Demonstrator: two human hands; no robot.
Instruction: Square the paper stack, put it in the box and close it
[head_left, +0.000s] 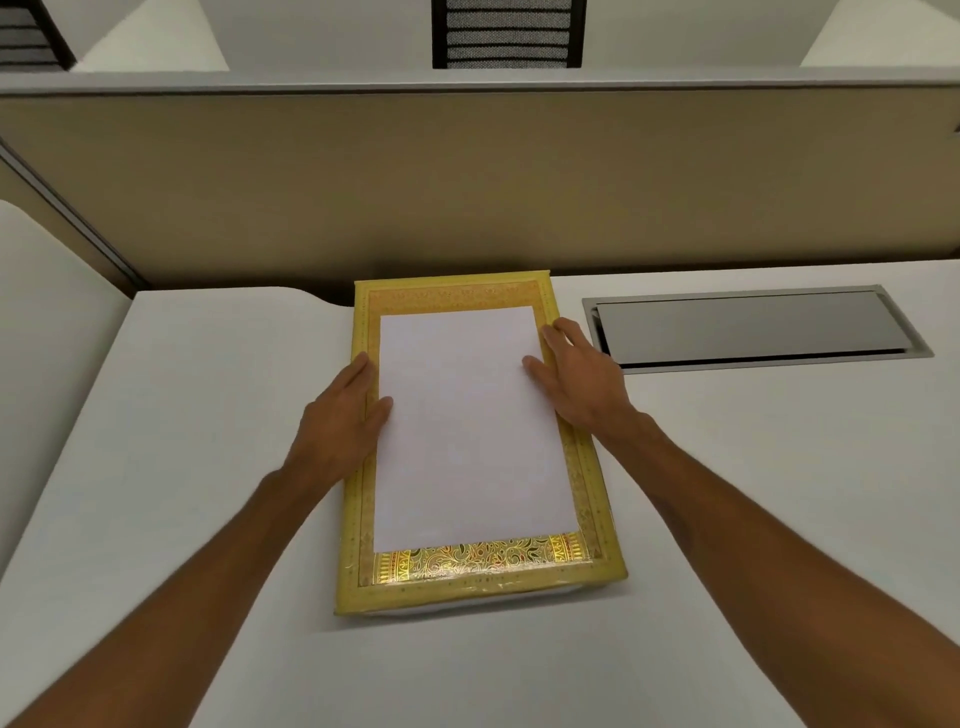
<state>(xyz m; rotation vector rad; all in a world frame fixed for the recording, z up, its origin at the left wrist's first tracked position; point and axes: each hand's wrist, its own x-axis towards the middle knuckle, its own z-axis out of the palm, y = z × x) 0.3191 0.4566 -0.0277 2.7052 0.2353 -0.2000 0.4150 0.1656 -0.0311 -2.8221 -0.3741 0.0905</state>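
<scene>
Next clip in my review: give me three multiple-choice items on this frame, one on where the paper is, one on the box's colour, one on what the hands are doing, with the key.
1. Where does the paper stack lie?
A. on top of the box
B. on the bare table beside the box
C. in the metal hatch

2. What colour is the box?
A. plain blue
B. yellow with gold pattern
C. black

3. How are the left hand and the right hand placed?
A. both off the box
B. one lifts the paper in the air
C. one at each long side of the paper, thumbs on the sheet

Key: 1 A, patterned border shows around the sheet; 2 B, the rim shows it; 3 C, hands flank the stack.
</scene>
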